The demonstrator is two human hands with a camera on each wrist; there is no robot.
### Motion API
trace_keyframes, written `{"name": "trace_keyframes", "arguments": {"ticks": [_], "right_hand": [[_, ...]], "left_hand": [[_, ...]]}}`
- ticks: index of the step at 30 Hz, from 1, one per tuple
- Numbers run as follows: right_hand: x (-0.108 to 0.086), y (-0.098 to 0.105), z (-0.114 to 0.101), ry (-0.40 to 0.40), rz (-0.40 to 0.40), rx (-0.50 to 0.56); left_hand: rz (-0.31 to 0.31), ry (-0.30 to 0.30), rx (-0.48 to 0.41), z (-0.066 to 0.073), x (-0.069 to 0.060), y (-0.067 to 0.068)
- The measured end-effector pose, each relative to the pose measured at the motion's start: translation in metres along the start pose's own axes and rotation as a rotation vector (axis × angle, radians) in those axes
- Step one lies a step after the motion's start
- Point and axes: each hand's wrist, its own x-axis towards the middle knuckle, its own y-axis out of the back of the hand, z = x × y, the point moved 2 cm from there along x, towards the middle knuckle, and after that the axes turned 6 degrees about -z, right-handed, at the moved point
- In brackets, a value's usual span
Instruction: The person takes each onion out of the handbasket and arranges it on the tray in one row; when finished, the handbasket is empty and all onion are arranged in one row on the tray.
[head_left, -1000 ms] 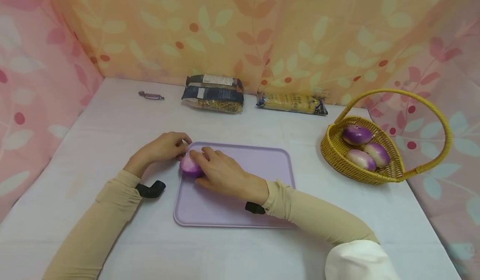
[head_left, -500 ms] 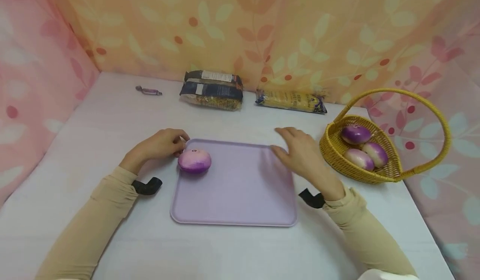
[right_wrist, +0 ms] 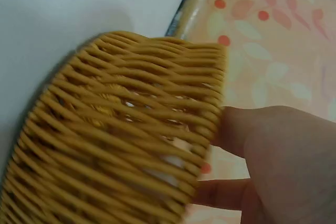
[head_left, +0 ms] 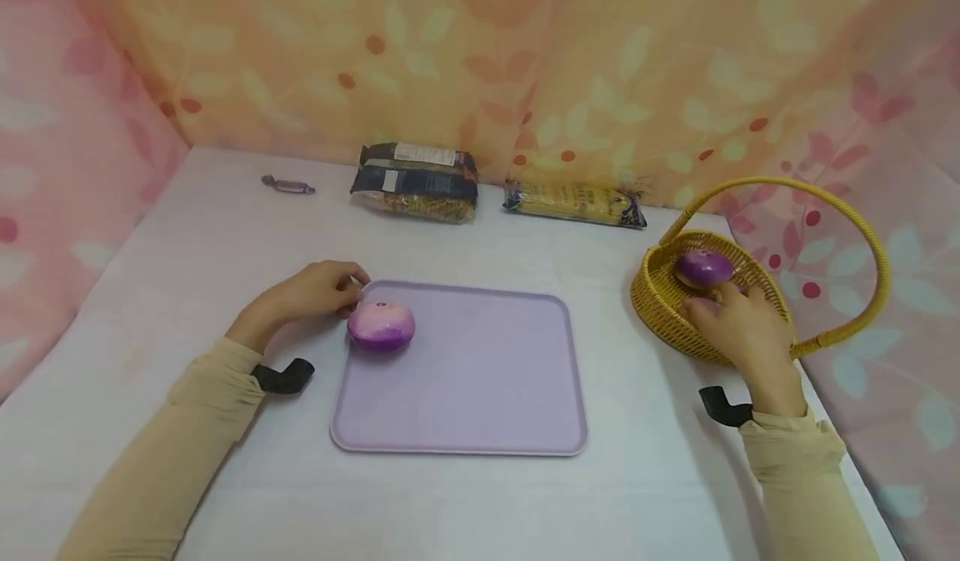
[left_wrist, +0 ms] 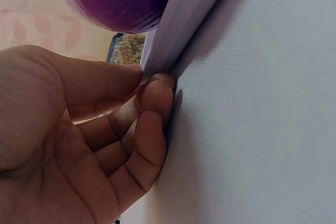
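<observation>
A purple-and-white turnip (head_left: pixel 381 326) lies at the far left corner of the lilac tray (head_left: pixel 465 378). My left hand (head_left: pixel 318 288) pinches the tray's rim at that corner, thumb on top and fingertips beneath in the left wrist view. Over at the right, my right hand (head_left: pixel 750 332) reaches down into a yellow wicker basket (head_left: pixel 652 307). A purple turnip (head_left: pixel 703 268) shows in the basket beyond my fingers, and my hand covers most of what lies beside it. In the right wrist view the woven wall (right_wrist: pixel 121 124) hides my fingertips, so their grip is unclear.
Along the back of the white table (head_left: pixel 450 503) lie a small wrapped candy (head_left: pixel 288 185), a dark bag of pasta (head_left: pixel 415 183) and a yellow noodle packet (head_left: pixel 573 203). The basket's tall handle (head_left: pixel 873 244) arches over its right side. Floral curtains enclose the table.
My right hand has let go of the turnip on the tray, swung right and entered the basket. My left hand keeps its place at the tray's corner.
</observation>
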Motion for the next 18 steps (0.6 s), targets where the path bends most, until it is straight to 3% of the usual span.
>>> {"name": "trace_keyframes", "arguments": {"ticks": [2,12,14,18], "right_hand": [[0.005,-0.002,-0.002,-0.004,-0.047,0.000],[0.013,-0.001,-0.003,-0.039,-0.111,0.026],[0.008,0.001,-0.004,-0.032,-0.051,0.041],[-0.002,0.016,-0.023,0.048,0.193,0.096]], "left_hand": [[0.002,-0.001,-0.020,-0.002,-0.002,-0.002],[0.020,-0.002,-0.017,-0.005,-0.002,-0.009],[0.015,-0.005,-0.017,-0.004,-0.002,-0.008],[0.022,-0.007,-0.005,-0.002,-0.002,-0.002]]}}
